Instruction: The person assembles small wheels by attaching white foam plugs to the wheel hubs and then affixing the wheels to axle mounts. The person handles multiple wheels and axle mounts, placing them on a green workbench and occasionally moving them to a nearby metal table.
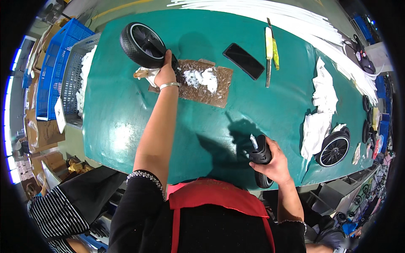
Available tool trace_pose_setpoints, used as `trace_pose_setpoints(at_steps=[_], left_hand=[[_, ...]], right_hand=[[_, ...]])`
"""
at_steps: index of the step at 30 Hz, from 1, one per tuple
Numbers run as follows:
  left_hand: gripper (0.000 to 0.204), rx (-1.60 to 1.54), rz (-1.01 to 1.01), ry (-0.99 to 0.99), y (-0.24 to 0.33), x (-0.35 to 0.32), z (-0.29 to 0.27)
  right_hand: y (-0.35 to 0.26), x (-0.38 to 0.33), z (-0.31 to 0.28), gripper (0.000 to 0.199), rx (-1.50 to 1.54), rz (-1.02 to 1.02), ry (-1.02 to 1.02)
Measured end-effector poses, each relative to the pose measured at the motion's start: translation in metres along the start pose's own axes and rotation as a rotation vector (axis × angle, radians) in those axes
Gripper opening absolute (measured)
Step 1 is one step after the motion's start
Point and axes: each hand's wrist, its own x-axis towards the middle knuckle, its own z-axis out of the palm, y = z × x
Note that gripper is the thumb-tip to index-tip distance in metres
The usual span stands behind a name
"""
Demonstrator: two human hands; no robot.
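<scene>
Wheel (142, 44), black w/ grey hub, stands on edge at far left of green bench (126, 126); left hand (165, 75) grips its rim, fingers closed on it, beside a brown card (202, 84) smeared w/ white grease. Right hand (276, 162) at near bench edge, fingers wrapped round a black wheel part (260, 157). Black phone (243, 60) and knife (268, 50) lie further back.

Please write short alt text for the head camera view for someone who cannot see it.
Seen from above, a person at a green table reaches the left hand to a black wheel beside white paste on a brown sheet, while the right hand grips a smaller black wheel. A phone lies farther back.
</scene>
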Motion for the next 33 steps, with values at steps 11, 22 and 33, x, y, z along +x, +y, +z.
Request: trace_pose_setpoints(at_steps=[11, 22, 33], left_hand=[[0.087, -0.079, 0.135, -0.247, -0.03, 0.006, -0.021], [0.052, -0.553, -0.371, -0.296, 0.005, -0.026, -0.096], [0.044, -0.447, -0.275, -0.22, 0.021, -0.042, -0.097]], right_hand=[[-0.01, 0.024, 0.011, 0.087, -0.021, -0.021, -0.032], [-0.005, 0.006, 0.017, 0.085, -0.331, -0.072, 0.13], [0.024, -0.006, 0.07, 0.081, -0.576, -0.176, 0.049]])
